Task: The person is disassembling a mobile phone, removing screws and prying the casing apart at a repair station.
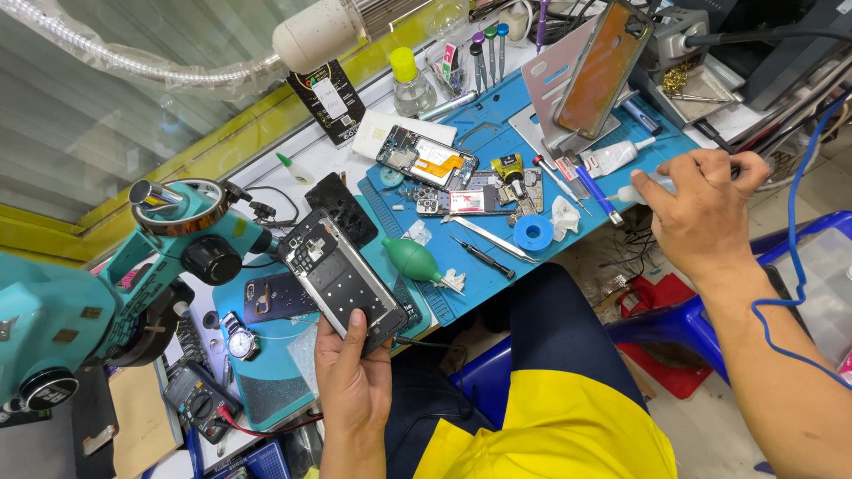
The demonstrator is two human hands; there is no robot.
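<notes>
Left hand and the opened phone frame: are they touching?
Touching. The head view shows the left hand gripping the opened phone frame from below, thumb pressed flat on its inner face and fingers wrapped behind its lower edge.

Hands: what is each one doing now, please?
Left hand: closed on an opened phone frame.
Right hand: closed on a thin white tool.

Opened phone (342, 279) left of blower bulb (411, 260), tweezers (488, 239) on mat (497, 142) beyond.
</notes>
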